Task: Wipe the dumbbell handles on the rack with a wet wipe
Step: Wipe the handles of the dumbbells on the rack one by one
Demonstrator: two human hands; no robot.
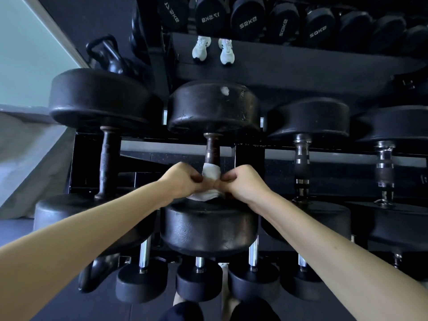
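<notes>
A large black dumbbell lies on the rack in the middle of the head view, its rusty handle running toward me. A white wet wipe is wrapped around the near end of that handle. My left hand pinches the wipe from the left and my right hand pinches it from the right, thumbs nearly touching. A loose end of the wipe hangs below my hands onto the dumbbell's near head.
Other dumbbells lie left and right on the same rack level. Smaller dumbbells sit on a lower tier. A mirror behind reflects labelled dumbbell ends and white shoes. A kettlebell stands at the back left.
</notes>
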